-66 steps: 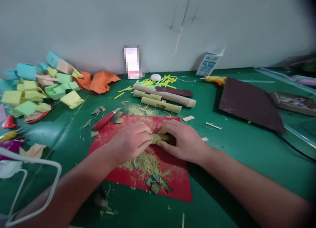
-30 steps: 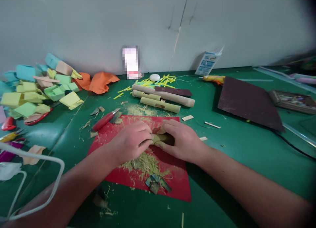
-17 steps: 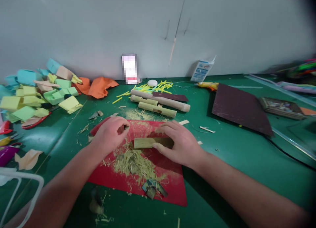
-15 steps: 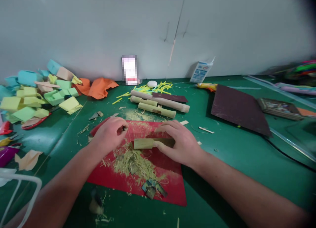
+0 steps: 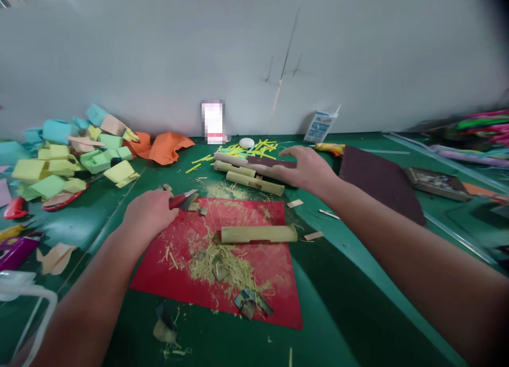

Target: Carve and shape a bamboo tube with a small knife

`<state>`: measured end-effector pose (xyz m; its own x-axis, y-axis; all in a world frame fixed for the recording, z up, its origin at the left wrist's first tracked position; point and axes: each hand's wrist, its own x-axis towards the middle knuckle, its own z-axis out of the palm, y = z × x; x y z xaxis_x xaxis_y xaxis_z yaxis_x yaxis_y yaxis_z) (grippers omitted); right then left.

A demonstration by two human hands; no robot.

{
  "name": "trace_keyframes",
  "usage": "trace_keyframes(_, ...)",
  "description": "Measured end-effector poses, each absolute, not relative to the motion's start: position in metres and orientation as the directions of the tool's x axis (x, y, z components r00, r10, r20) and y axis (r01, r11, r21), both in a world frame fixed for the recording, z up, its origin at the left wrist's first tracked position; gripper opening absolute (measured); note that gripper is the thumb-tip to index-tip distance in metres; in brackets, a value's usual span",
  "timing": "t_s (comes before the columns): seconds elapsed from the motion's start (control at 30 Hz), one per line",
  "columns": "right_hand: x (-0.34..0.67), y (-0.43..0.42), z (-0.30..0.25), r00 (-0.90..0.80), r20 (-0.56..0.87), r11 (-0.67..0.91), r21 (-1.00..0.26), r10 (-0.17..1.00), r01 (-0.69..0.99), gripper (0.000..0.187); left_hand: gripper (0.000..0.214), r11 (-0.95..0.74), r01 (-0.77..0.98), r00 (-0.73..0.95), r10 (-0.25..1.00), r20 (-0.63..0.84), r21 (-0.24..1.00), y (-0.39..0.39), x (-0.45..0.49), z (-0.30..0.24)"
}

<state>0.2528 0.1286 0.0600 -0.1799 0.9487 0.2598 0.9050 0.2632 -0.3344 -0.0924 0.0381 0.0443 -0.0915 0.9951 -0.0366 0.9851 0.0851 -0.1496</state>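
My left hand (image 5: pixel 149 216) is at the left edge of the red mat (image 5: pixel 246 298), fingers curled round the red-handled knife (image 5: pixel 182 199). A split bamboo piece (image 5: pixel 258 234) lies free across the mat, above a heap of green shavings (image 5: pixel 220 262). My right hand (image 5: pixel 308 168) reaches to the back of the table with fingers stretched out. It hovers over the bamboo lengths (image 5: pixel 254 182) and a dark sandpaper strip (image 5: pixel 270 162), fingertips at the strip; I cannot tell whether they touch it.
Folded coloured paper (image 5: pixel 71 155) is heaped at the left, orange paper (image 5: pixel 167 144) behind it. A large dark sandpaper sheet (image 5: pixel 382 184) lies at the right, yellow sticks (image 5: pixel 258 144) and a small carton (image 5: pixel 320 125) by the wall. A white cable (image 5: pixel 27 298) loops at lower left.
Both hands have let go of the bamboo piece, which now lies alone on the mat. My left hand moved left onto the knife. My right hand moved back toward the sandpaper strip.
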Motion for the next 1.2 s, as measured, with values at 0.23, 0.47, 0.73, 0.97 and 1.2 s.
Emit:
trace_keyframes(0.23, 0.265, 0.196, 0.041, -0.259, -0.009, 0.245, -0.297, 0.966, 0.923, 0.067, 0.02, 0.128, 0.987, -0.13, 0.991, -0.016, -0.094, 0.04, -0.088, 0.044)
trace_keyframes(0.47, 0.269, 0.218, 0.033, -0.327, -0.11, 0.272, -0.346, 0.939, 0.898, 0.064, 0.025, 0.07, 0.997, -0.071, 0.983, 0.168, 0.007, 0.039, -0.086, 0.045)
trace_keyframes(0.73, 0.268, 0.222, 0.034, -0.325, -0.076, 0.276, -0.37, 0.943, 0.887, 0.065, 0.027, 0.022, 0.997, -0.041, 0.962, 0.269, 0.075, 0.037, -0.078, 0.041)
trace_keyframes(0.97, 0.276, 0.232, 0.037, -0.225, -0.084, 0.191, -0.298, 0.971, 0.935, 0.058, 0.028, -0.005, 0.993, -0.025, 0.969, 0.247, 0.118, 0.038, -0.077, 0.038)
trace_keyframes(1.2, 0.293, 0.235, 0.039, -0.217, -0.124, 0.188, -0.21, 0.968, 0.959, 0.048, 0.026, -0.024, 0.993, -0.007, 0.964, 0.265, 0.115, 0.037, -0.076, 0.038)
